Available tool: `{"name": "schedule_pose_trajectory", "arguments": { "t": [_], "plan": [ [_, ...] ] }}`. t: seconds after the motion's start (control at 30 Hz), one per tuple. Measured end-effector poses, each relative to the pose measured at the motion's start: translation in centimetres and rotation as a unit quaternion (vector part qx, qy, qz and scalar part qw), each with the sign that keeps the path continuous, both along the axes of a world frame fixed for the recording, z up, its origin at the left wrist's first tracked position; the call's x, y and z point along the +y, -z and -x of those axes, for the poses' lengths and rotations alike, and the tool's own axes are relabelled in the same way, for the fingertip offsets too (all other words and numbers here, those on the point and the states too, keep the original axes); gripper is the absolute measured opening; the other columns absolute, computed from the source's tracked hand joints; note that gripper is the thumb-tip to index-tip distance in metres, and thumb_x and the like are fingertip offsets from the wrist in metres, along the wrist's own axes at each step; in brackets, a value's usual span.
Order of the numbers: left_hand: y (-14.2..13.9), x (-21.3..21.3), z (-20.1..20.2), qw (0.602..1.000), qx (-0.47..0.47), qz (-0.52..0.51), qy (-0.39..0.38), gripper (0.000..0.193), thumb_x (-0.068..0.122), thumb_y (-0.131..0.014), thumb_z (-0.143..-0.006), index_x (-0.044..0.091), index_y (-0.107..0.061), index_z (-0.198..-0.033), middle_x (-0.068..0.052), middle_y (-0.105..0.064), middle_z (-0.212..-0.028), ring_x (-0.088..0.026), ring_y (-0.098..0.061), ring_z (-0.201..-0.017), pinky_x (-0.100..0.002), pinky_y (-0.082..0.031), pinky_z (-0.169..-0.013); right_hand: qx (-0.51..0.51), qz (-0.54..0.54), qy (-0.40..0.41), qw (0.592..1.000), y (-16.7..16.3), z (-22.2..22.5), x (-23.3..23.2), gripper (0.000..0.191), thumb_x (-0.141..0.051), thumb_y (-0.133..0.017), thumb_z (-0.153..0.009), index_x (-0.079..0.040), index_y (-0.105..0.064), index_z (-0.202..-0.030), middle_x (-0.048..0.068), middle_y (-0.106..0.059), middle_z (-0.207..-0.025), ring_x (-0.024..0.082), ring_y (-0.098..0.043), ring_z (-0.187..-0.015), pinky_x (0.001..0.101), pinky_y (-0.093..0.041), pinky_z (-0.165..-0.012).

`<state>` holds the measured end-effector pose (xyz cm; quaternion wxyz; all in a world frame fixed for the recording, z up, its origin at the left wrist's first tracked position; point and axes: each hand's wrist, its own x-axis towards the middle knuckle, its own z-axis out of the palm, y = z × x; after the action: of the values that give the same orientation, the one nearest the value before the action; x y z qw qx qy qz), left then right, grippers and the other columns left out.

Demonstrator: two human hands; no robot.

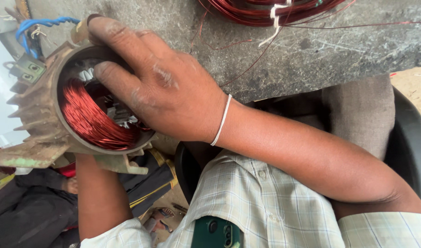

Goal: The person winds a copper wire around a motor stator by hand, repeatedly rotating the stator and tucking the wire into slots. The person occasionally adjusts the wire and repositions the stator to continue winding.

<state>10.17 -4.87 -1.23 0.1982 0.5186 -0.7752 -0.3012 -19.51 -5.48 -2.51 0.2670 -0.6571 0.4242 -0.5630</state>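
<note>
At the far left, some blue wires (45, 22) curl over the top of an old rusty motor case (38, 110). The case is round, with fins along its side and a flat green foot at the bottom. It sits at the left of the view, tipped so its open end faces up at us. Inside it lies a thick ring of shiny red wire (89, 117), packed tight against the inner wall.

The left hand (84, 158) comes up from below, under the case. Only the forearm shows, so you cannot tell how its fingers are set.

The right hand (160, 85) lies over the open end of the case. It is spread out, not a fist. One finger stretches along the top rim, and another finger pokes down inside, touching the parts beside the red wire. A thin white band (221, 120) goes around that wrist.

Behind the hand is a grey stone table (311, 50). A big loop of the same red wire (270, 9) rests on it at the top, tied with a white strip, well apart from the case.

Low down in the middle, a dark green phone (216, 233) peeks out of a checked shirt (265, 206) pocket.
</note>
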Motion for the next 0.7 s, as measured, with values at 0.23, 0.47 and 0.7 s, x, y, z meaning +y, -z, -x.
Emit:
{"name": "schedule_pose_trajectory", "arguments": {
  "t": [0.23, 0.47, 0.7],
  "plan": [
    [-0.09, -0.05, 0.40, 1.000, -0.007, -0.001, 0.004, 0.042, 0.021, -0.075, -0.099, -0.003, -0.063, -0.132, -0.016, -0.069, -0.126, -0.027, -0.068, -0.114, -0.036, -0.055, -0.102, 0.009, 0.014, -0.001, 1.000, 0.08, 0.29, -0.18, 0.020, -0.011, -0.064, -0.100, -0.012, -0.065, -0.120, 0.013, -0.043, -0.147, 0.027, -0.062, -0.113, 0.0368, -0.060, -0.077],
    [-0.22, -0.05, 0.26, 1.000, -0.011, 0.003, 0.007, 0.043, 0.021, -0.075, -0.099, -0.003, -0.063, -0.132, -0.016, -0.069, -0.126, -0.027, -0.069, -0.114, -0.036, -0.055, -0.102, 0.020, 0.021, 0.019, 0.999, -0.08, 0.30, -0.55, 0.021, -0.012, -0.064, -0.100, -0.016, -0.063, -0.120, 0.008, -0.044, -0.143, 0.024, -0.061, -0.114, 0.0343, -0.060, -0.075],
    [-0.13, 0.16, 0.56, 1.000, -0.003, 0.005, 0.009, 0.043, 0.022, -0.076, -0.098, -0.003, -0.063, -0.132, -0.016, -0.069, -0.126, -0.027, -0.069, -0.115, -0.036, -0.055, -0.102, 0.051, 0.000, 0.036, 0.998, -0.40, -0.25, -0.53, 0.016, -0.014, -0.063, -0.102, -0.013, -0.060, -0.118, 0.007, -0.044, -0.144, 0.023, -0.061, -0.113, 0.0350, -0.060, -0.076]
  ]
}}
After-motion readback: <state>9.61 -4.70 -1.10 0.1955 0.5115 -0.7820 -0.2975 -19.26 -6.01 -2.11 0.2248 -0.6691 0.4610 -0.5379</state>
